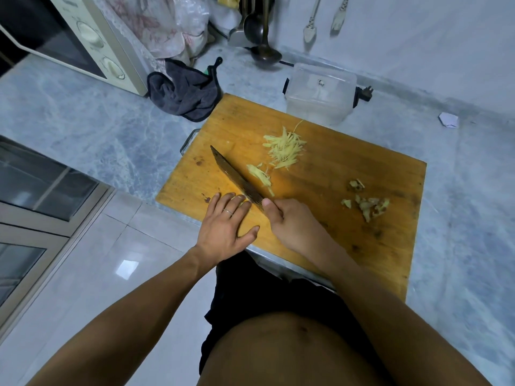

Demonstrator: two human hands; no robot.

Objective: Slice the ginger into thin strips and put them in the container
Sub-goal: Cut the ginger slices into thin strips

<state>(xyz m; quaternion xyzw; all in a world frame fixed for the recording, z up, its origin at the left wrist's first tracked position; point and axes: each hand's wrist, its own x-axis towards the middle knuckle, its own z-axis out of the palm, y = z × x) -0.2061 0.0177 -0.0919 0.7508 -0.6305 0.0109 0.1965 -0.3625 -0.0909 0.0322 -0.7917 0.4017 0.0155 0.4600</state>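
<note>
The right hand (281, 218) is closed around the handle of one knife (237, 179), with the thumb pressed near the base of the blade. The left hand (225, 227) lies flat on the cutting board (348, 168), fingers spread a little and holding nothing, and its fingertips are just beside the blade. The blade points away from the person and to the left. On its right side lies one small group of ginger slices (260, 176), long axis almost parallel to the blade. Farther away is one pile of ginger strips (285, 149); most strips point away and slightly to the right. Near the right edge of the board there are several brown peel scraps (367, 203). One clear plastic container (320, 93) stands at the far edge of the board, and no ginger is seen inside. One dark cloth (186, 93) lies on the counter (83, 121) to the left.
</note>
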